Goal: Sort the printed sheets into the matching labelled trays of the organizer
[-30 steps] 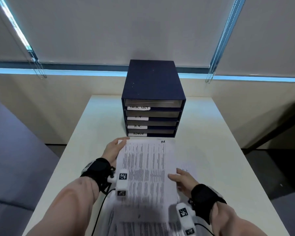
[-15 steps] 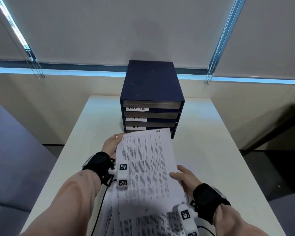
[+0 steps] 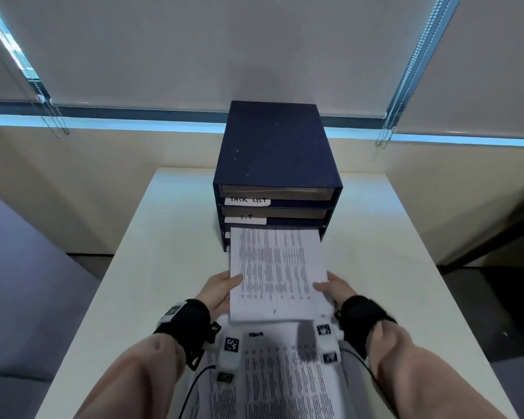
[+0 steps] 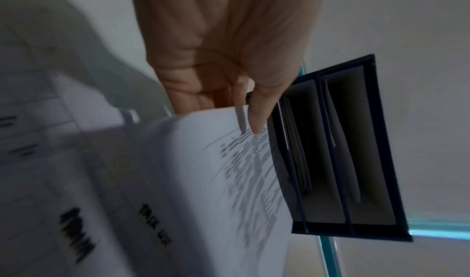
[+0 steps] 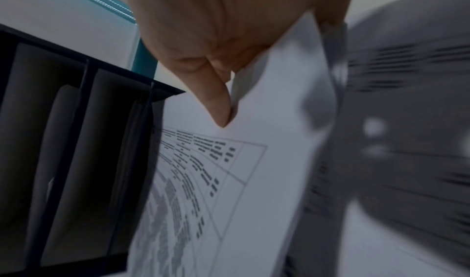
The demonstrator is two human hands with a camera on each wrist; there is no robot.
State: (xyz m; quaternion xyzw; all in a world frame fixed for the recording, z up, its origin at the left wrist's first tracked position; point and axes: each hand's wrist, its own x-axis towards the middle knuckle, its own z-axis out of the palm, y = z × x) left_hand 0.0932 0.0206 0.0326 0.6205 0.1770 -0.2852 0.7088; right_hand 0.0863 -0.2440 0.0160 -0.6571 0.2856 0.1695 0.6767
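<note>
A dark blue organizer (image 3: 274,152) stands at the table's far middle, with trays labelled TASK LIST (image 3: 247,200) and I.T (image 3: 245,218) showing; the lower labels are hidden. A printed sheet (image 3: 276,267) is held level, its far edge at the third tray's opening. My left hand (image 3: 221,290) pinches its left edge, thumb on top. My right hand (image 3: 333,287) pinches the right edge. The wrist views show each thumb on the sheet (image 4: 223,170) (image 5: 229,181) and the organizer (image 4: 356,140) (image 5: 63,140) close ahead.
A stack of more printed sheets (image 3: 282,376) lies on the white table (image 3: 164,237) near me, under my wrists. Paper lies in the upper trays. Window blinds and a low wall stand behind the table; the floor drops off on both sides.
Both hands carried the sheet forward, away from the stack, and levelled it. Its far edge went from in front of the organizer to the third tray's mouth, hiding the lower labels.
</note>
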